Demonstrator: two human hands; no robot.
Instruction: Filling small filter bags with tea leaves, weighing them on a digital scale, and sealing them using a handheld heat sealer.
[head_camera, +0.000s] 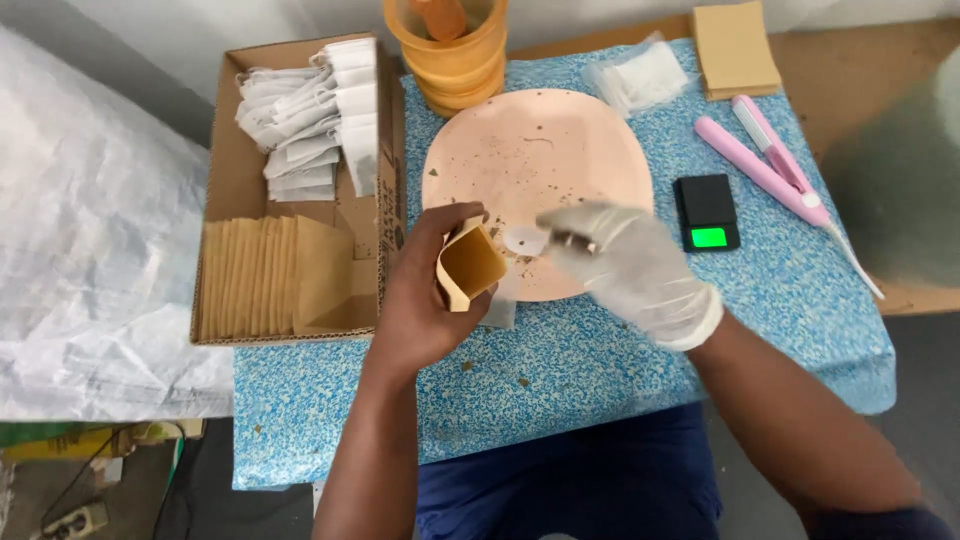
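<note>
My left hand (425, 300) holds a small brown paper pouch (470, 266) with its mouth open, just off the near edge of a round pink plate (520, 150). My right hand (625, 265), in a white glove, pinches a small dark-and-metal object (574, 240) over the plate's near part, close to the pouch. A small white tea bag (524, 241) lies on the plate between the two hands. The plate carries scattered brown crumbs.
A cardboard box (225, 170) at the left holds white tea bags (315, 110) and a row of brown pouches (270, 275). An orange mortar with pestle (450, 50), a clear bag (635, 75), stacked brown pouches (735, 45), a pink sealer (765, 165) and a small black scale (707, 210) surround the plate on the blue speckled table (560, 370).
</note>
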